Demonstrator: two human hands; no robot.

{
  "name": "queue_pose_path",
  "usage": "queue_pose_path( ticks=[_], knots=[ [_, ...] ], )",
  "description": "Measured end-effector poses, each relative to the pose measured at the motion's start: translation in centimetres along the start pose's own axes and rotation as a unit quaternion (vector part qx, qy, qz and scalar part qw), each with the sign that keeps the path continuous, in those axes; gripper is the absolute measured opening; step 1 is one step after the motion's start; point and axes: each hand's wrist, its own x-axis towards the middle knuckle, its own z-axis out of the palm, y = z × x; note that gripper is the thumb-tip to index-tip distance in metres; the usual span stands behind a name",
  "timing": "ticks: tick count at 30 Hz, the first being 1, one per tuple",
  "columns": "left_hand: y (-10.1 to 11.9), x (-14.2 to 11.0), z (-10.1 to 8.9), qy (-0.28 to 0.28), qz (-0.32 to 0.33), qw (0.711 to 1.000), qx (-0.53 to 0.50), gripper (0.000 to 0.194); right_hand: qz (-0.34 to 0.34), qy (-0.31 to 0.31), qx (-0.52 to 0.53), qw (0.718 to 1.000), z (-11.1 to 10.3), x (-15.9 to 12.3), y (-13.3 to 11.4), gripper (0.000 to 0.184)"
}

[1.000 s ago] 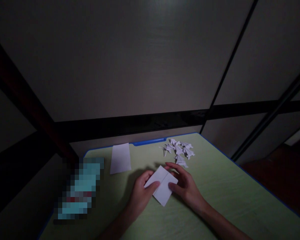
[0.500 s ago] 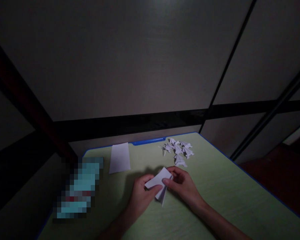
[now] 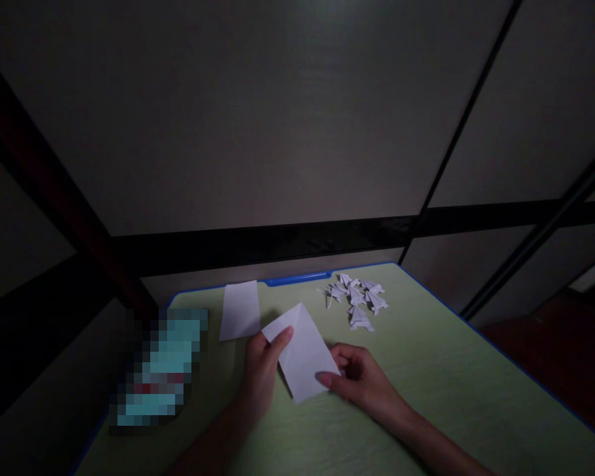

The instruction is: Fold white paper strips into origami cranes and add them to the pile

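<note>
While the left hand [image 3: 264,367] pinched the white paper [image 3: 308,363] near its upper-left corner, thumb on top and fingers mostly hidden beneath, the right hand [image 3: 361,377] had its grip on the lower-right edge, thumb pressed to the face and fingers curled behind. Gripped from opposite sides, the paper was presumably steadied and turned up for viewing. It sat in front of the person, over the worktop [image 3: 441,377]; whether its lowest corner touched could not be told. The folded paper pieces [image 3: 361,297] were clustered beyond the right hand, probably to stay clear of both arms, and a plain sheet [image 3: 240,309] lay flat at the far left.

The held paper looked thin, matte and four-sided, faintly creased near its top. The clustered pieces were small, pointed and pleated, with splayed flaps. The worktop was pale green, faintly grained and blue-edged.
</note>
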Motion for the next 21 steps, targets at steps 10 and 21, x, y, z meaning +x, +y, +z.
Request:
queue_pose_path(
  ticks=[10,21],
  knots=[
    [-0.06,0.43,-0.20,0.078,0.031,0.996,-0.005,0.019,0.067,0.032,-0.060,0.995,0.46,-0.73,0.27,0.031],
    [0.07,0.25,-0.10,0.108,0.032,0.993,0.033,0.023,0.116,-0.017,-0.046,0.992,0.39,-1.07,-0.29,0.031]
  ],
)
